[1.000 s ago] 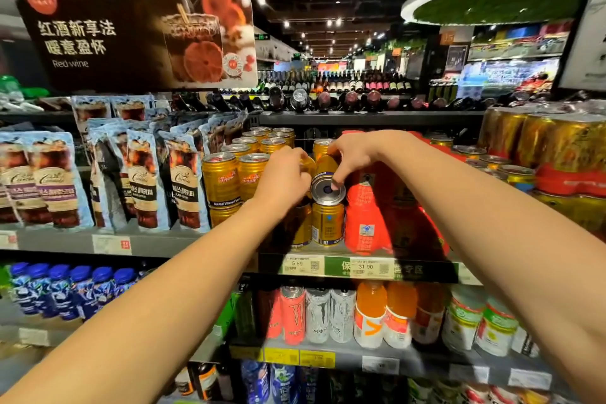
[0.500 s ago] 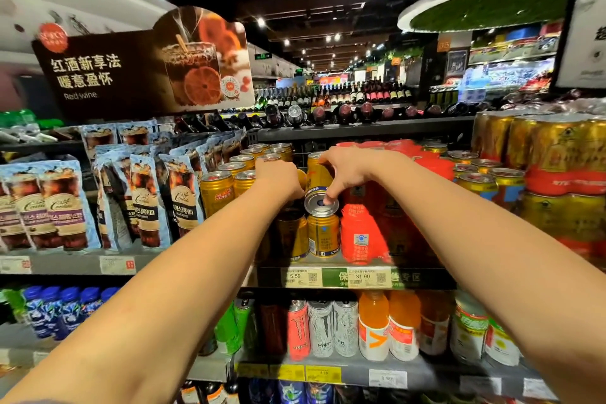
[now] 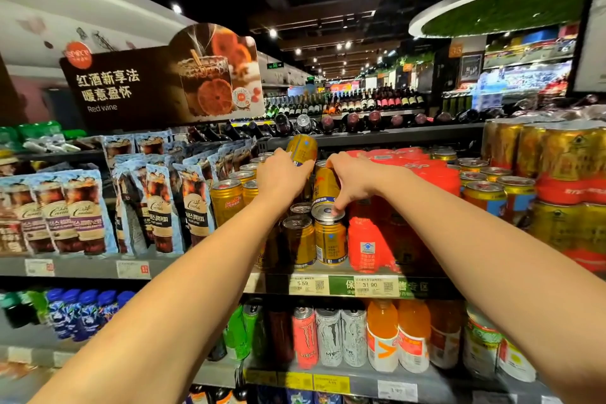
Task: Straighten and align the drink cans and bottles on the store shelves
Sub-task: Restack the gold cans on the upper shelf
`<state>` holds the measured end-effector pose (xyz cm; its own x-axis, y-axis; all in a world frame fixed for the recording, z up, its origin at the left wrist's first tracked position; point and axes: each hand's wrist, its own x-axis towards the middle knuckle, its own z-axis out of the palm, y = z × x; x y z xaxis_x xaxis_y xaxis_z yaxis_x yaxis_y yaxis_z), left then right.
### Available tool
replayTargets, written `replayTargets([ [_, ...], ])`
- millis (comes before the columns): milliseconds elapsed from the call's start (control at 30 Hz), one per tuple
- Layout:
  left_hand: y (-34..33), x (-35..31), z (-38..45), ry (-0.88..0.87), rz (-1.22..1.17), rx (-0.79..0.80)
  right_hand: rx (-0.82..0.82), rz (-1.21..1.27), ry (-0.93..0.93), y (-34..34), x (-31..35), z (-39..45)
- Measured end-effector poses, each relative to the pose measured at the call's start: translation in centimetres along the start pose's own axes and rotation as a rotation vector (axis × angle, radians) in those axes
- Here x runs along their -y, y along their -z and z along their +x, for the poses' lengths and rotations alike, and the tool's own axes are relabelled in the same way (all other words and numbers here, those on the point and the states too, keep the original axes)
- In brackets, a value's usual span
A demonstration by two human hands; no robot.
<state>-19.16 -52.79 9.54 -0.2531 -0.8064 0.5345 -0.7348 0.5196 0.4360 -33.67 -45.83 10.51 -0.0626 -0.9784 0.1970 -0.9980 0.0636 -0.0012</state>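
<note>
Head view, landmark is the 5.59 price tag (image 3: 303, 284) on the shelf (image 3: 196, 267). My left hand (image 3: 283, 175), above the tag, grips a gold can (image 3: 301, 147) lifted and tilted clear of the stack, probably to reseat it. My right hand (image 3: 352, 182), up and right of the tag, holds a second-tier can (image 3: 324, 184) while its fingertips (image 3: 336, 207) touch the lid of the front can (image 3: 329, 236), likely steadying the column. Front can stands upright just above the tag, beside a red pack (image 3: 369, 239).

Both arms outstretched, left hand (image 3: 284, 174) and right hand (image 3: 352, 181) curled
</note>
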Motion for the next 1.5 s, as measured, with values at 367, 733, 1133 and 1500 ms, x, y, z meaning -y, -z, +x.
replayTargets([
  [367,-1.0,-0.3,-4.4,0.219,-0.606,-0.066,-0.075,-0.077,0.039,-1.1,0.2,0.0],
  [733,-2.6,1.5,-9.3,0.172,-0.326,-0.190,-0.042,-0.210,0.115,-0.9,0.3,-0.8],
  [1133,-4.9,1.4,-10.0,0.228,-0.277,-0.313,-0.192,-0.387,0.169,-1.6,0.7,-1.8],
  [1500,-5.7,1.7,-10.4,0.212,-0.273,-0.343,-0.176,-0.182,0.154,-1.4,0.6,-1.9],
])
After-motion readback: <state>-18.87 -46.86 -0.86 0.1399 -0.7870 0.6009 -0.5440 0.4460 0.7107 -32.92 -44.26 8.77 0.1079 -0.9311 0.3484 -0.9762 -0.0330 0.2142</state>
